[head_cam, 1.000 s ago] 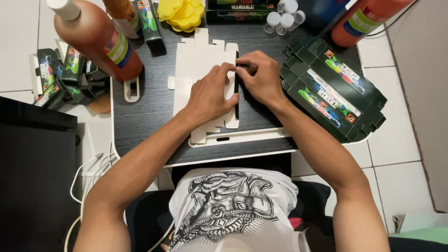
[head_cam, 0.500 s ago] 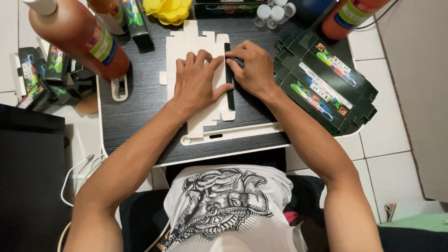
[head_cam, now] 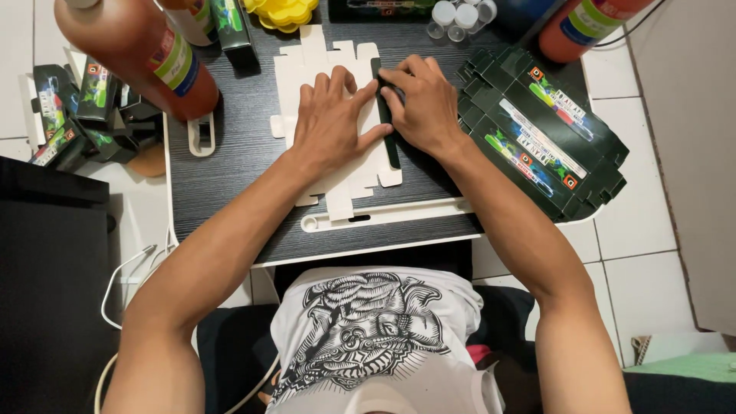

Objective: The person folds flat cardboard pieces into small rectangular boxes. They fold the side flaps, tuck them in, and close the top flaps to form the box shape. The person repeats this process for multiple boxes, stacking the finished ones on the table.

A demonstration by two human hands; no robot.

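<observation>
A flat white die-cut carton blank (head_cam: 307, 69) lies printed side down on the small dark table (head_cam: 230, 153). My left hand (head_cam: 331, 115) presses flat on its middle with fingers spread. My right hand (head_cam: 420, 103) grips the blank's right side flap, a dark green strip (head_cam: 389, 138), and folds it over along the crease beside my left fingers.
A stack of flat dark green carton blanks (head_cam: 544, 138) lies to the right, overhanging the table. A large orange-brown bottle (head_cam: 146, 54) stands at the left, another (head_cam: 583, 27) at the top right. Assembled small boxes (head_cam: 73, 115) sit left. Clear caps (head_cam: 452, 17) and a yellow object (head_cam: 280, 11) sit at the far edge.
Both hands have slid a little toward me along the fold on the blank's right flap, the left hand staying flat on the card.
</observation>
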